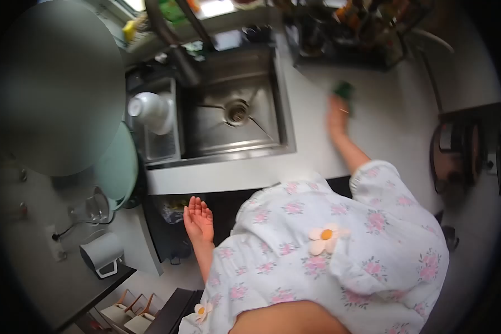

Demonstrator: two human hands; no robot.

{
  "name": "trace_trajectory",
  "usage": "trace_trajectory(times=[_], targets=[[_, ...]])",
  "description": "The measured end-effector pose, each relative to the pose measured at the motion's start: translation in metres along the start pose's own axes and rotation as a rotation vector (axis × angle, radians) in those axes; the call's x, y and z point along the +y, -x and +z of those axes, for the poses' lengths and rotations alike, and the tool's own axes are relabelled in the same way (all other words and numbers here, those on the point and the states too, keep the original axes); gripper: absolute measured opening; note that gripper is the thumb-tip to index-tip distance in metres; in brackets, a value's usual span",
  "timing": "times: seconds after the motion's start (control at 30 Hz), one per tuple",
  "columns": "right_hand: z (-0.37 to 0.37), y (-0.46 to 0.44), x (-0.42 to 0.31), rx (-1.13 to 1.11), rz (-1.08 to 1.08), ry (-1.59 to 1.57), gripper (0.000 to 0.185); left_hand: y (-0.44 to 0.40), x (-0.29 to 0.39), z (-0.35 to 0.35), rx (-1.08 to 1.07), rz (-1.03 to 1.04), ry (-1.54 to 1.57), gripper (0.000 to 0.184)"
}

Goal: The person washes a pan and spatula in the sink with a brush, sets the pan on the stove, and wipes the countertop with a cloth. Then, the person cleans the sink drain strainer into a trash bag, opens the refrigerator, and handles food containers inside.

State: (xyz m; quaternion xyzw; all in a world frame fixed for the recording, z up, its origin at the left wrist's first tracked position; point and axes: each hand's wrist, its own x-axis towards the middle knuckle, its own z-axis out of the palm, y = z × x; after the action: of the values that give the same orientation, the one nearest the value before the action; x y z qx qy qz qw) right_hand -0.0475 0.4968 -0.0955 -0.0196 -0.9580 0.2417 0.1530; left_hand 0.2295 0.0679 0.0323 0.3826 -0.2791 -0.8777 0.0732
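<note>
Nearest to us is our white floral top [373,261], with a pale fabric flower [327,235] on its front. Just beyond it, we hold our left hand [199,220] up off the front edge of the white tabletop [222,177], palm showing and fingers nearly straight, with nothing in it. Well to its left, we see a white jug [106,250] with its handle toward us. Past the tabletop's front strip lies the metal sink [214,139], its round drain [237,113] in the floor of the main basin. In the narrower metal tray [160,146] at the sink's left side, we can see white dishware [151,111] tipped over on its side. To the right of the sink, we have our right hand [338,119] reaching out over the tabletop, its fingers closed on a green item [343,91]; both are blurred, so we cannot tell whether that item is a cloth or a sponge. Farther off, the dark faucet [181,61] rises behind the sink, and a dark rack [345,55] full of things stands on the tabletop beyond the green item.
</note>
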Motion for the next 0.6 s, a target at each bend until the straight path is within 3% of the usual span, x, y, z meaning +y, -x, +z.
trace_trajectory(times=[0.03, 0.07, 0.13, 0.2, 0.3, 0.33, 0.37, 0.4, 0.43, 0.47, 0.5, 0.6], targets=[[0.039, 0.008, -0.03, -0.009, -0.127, -0.107, 0.049, -0.001, -0.01, 0.003, 0.004, -0.02, 0.032, 0.037], [0.067, 0.011, -0.067, -0.216, -0.016, -0.461, 0.055, -0.001, -0.019, 0.01, 0.001, -0.06, 0.014, 0.037], [0.055, 0.017, -0.155, -0.37, -0.411, -0.492, 0.052, -0.003, -0.025, 0.03, -0.02, -0.093, -0.005, 0.038], [0.084, 0.022, -0.209, -0.561, -0.179, -0.773, 0.051, -0.005, -0.021, 0.051, -0.04, -0.052, -0.128, 0.039], [0.088, 0.01, -0.256, -0.45, -0.389, -0.851, 0.051, -0.007, -0.003, 0.057, -0.022, 0.055, -0.282, 0.041], [0.116, 0.01, -0.249, -0.433, -0.459, -0.872, 0.048, -0.007, 0.001, 0.057, 0.0, 0.084, -0.291, 0.04], [0.087, -0.015, -0.261, -0.97, -0.173, -0.48, 0.045, -0.007, 0.002, 0.053, -0.012, 0.091, -0.271, 0.039], [0.136, -0.013, -0.236, -0.719, -0.307, -0.614, 0.037, -0.007, 0.002, 0.047, 0.056, 0.076, -0.251, 0.037], [0.113, -0.023, -0.239, -0.647, -0.305, -0.665, 0.029, -0.006, 0.003, 0.044, 0.085, 0.066, -0.251, 0.035], [0.089, -0.034, -0.24, -0.692, -0.224, -0.781, 0.023, -0.005, 0.001, 0.045, 0.081, 0.085, -0.25, 0.033], [0.044, -0.044, -0.25, -0.658, -0.283, -0.768, 0.024, 0.002, -0.002, 0.042, 0.081, 0.089, -0.252, 0.032], [0.022, -0.065, -0.199, -0.825, -0.112, -0.952, 0.024, 0.004, -0.02, 0.015, 0.156, 0.049, -0.235, 0.033]])
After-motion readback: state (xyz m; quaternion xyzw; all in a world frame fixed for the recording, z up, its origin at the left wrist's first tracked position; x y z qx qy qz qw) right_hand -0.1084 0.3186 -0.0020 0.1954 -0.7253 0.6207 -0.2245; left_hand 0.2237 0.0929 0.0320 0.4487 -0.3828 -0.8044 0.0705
